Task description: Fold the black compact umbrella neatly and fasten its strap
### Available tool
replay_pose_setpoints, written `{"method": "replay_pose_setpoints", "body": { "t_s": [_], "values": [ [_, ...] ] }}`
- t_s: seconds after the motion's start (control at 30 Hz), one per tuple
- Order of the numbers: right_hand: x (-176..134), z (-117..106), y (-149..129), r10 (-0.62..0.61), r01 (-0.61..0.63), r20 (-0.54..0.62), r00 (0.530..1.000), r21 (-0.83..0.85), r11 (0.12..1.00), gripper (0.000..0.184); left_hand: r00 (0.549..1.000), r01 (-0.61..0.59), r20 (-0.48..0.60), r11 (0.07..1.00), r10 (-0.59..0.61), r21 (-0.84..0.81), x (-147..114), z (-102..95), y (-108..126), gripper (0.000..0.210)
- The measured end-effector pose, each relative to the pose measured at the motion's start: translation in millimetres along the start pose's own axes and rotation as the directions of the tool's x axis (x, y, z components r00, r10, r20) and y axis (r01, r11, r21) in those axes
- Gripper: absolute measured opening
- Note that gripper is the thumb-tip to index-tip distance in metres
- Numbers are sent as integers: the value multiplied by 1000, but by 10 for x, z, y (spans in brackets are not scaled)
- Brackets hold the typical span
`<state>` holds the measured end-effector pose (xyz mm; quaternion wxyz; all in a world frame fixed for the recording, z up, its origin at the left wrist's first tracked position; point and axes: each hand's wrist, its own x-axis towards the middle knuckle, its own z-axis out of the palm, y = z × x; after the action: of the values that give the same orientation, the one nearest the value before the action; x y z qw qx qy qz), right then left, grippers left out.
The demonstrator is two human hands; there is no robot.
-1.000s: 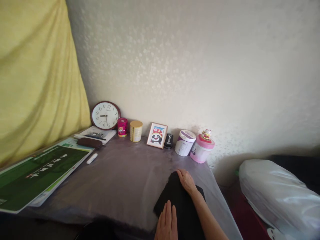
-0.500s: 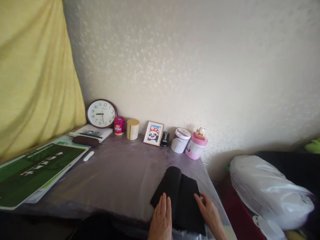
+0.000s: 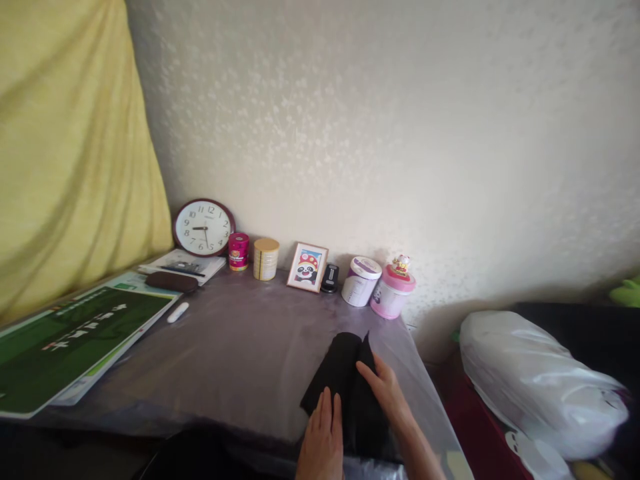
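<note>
A folded black cloth lies near the front right corner of the table. My left hand rests flat on its lower left part, with straight fingers laid side by side. My right hand grips the right-hand flap, thumb on the near face and the other fingers behind it. That flap stands tilted up toward the left, its top corner pointing upward. The cloth's lower edge is partly hidden by my hands.
At the back stand a wall clock, a pink can, a yellow-lidded tin, a panda picture frame and two tubs, one purple-lidded. Green boards lie left. A white plastic bag sits right, beyond the table edge.
The cloth's right flap lay flat and is now lifted and turned leftward. My right hand moved up and left with it. The left hand stays in nearly the same place.
</note>
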<state>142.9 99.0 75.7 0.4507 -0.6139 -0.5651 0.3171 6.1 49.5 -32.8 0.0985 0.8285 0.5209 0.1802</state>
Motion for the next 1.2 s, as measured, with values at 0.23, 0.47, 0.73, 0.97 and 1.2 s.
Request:
{"method": "replay_pose_setpoints", "body": {
  "t_s": [0.23,0.47,0.73,0.97,1.2],
  "values": [
    [228,364,148,-10,17,99,995,-77,997,27,990,23,139,990,-4,-137,15,-171,-25,70],
    [356,454,267,68,-33,127,990,-261,965,36,987,61,155,984,-35,-168,-1,-255,-23,69],
    [309,481,148,163,-89,224,961,-308,947,38,1000,-1,18,998,2,-68,-114,-152,-139,64],
    [272,491,90,128,-68,413,902,-157,985,35,981,-8,-195,987,-23,-158,-47,-682,-68,15],
    [248,481,135,48,40,495,868,-166,985,30,983,-45,-184,984,13,-171,10,-636,-26,11]
  ]
}}
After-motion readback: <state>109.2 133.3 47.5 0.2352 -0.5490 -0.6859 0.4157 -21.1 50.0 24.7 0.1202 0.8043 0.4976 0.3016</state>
